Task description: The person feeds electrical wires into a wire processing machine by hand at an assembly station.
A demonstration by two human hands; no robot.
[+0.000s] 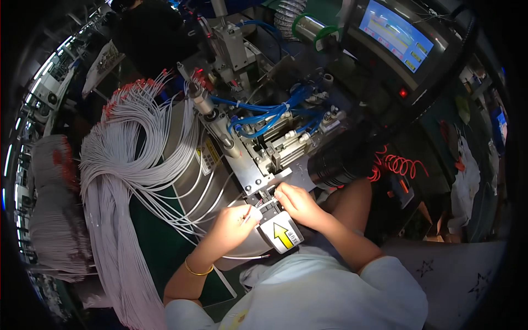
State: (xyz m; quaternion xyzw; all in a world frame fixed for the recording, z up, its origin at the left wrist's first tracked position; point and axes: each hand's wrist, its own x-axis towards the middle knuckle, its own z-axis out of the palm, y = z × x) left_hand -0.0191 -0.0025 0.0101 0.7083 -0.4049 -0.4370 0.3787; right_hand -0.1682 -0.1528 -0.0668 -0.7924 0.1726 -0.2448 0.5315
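Cable (267,203) is pinched by left hand (230,226) and, seemingly, right hand (300,205), perhaps for steadiness at the pneumatic machine (245,171) ahead.

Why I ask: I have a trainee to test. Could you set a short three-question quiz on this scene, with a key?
1. True or false: the bundle of pale cables lies to the left of the machine in the picture.
2. The left hand and the right hand are both at the machine's near end. Which arm wears a bracelet? A) left B) right C) both
3. Fill in: the big arrow near the hands is coloured ____.

Key: 1. True. 2. A. 3. Yellow.
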